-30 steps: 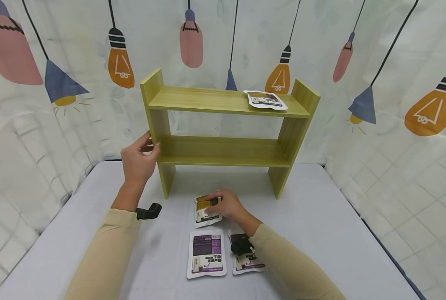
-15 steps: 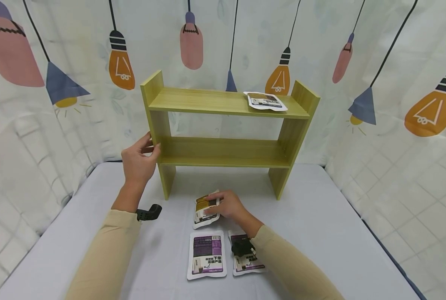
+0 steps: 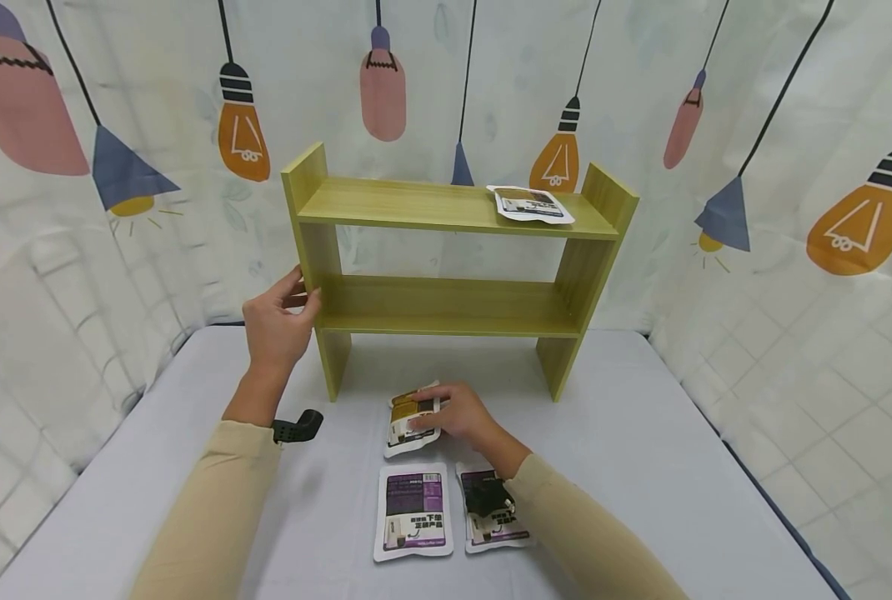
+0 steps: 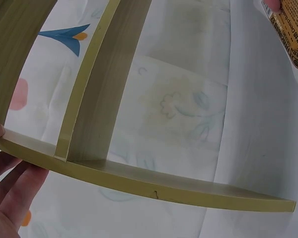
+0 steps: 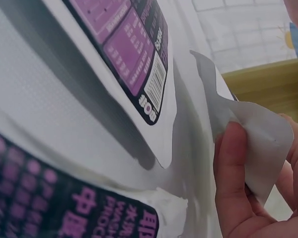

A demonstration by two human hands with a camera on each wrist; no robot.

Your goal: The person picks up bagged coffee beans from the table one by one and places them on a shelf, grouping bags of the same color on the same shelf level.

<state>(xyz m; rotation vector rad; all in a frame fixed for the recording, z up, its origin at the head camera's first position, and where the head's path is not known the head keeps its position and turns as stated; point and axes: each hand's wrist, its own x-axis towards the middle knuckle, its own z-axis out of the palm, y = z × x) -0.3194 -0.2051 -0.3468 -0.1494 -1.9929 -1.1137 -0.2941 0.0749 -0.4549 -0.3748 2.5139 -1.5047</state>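
Both hands are busy. From the head view, the left hand (image 3: 277,321) clasps the left upright of the shelf (image 3: 457,267), thumb in front and fingers behind. The right hand (image 3: 457,412) lies low on the worktop (image 3: 641,467), fingers curled on the far edge of a yellow packet (image 3: 408,419), which lies just in front of the shelf with that edge lifting. Two purple packets (image 3: 413,508) lie nearer the person, side by side, the right one partly under the right sleeve and wrist camera. A fourth packet (image 3: 530,202) lies flat at the right end of the top board.

Seen from the left wrist, the fingers (image 4: 12,191) press against the outer face of the upright, with the thumb tip on the inner side. I judge that a sound brace; the shelf looks light and would slide if nudged.

The right wrist view shows a fingertip (image 5: 233,168) tucked beneath the packet's curled white corner, pinching it. A purple packet (image 5: 124,54) lies close alongside.

To lift it well, I would slide the fingers further under before raising, since a corner pinch on so thin a pouch may let it fold or slip. Rising straight up would avoid dragging the purple ones along, and the left-hand grip should hold meanwhile.
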